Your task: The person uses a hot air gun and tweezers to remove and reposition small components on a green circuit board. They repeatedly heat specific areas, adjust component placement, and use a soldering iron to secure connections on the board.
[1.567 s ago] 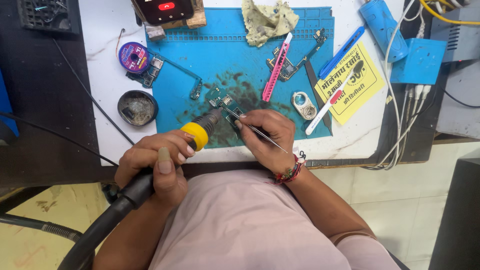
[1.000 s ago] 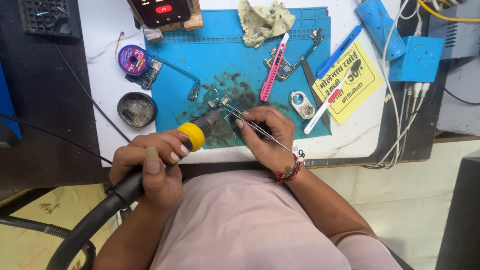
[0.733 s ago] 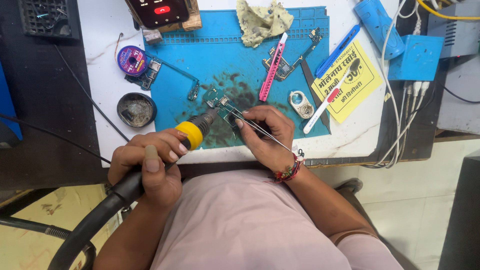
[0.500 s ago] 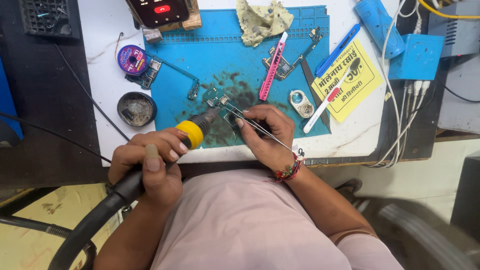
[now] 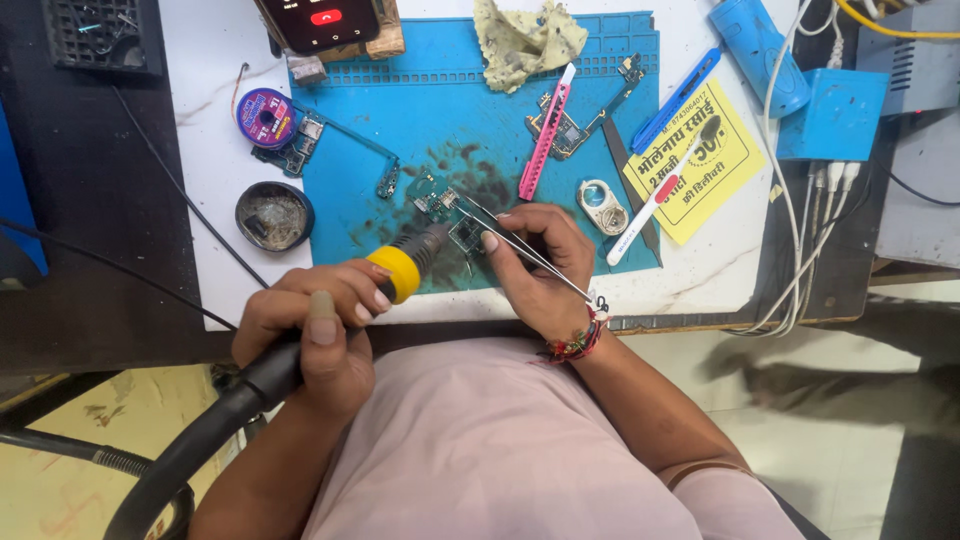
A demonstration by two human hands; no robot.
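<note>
Hands first: left hand point(image 5: 310, 325) is gripping the hot-air wand point(image 5: 400, 268), aiming its nozzle at the small circuit board point(image 5: 462, 232) lying on the blue mat point(image 5: 460, 110). Right hand point(image 5: 540, 265) is pinching tweezers point(image 5: 530, 255), steadying that board. Compared with a moment ago, the nozzle is sitting slightly closer.

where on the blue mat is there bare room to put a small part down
Bare blue mat lies between the purple solder spool and the pink knife, below the rag. It is crowded around the small circuit board, where both hands work.
</note>
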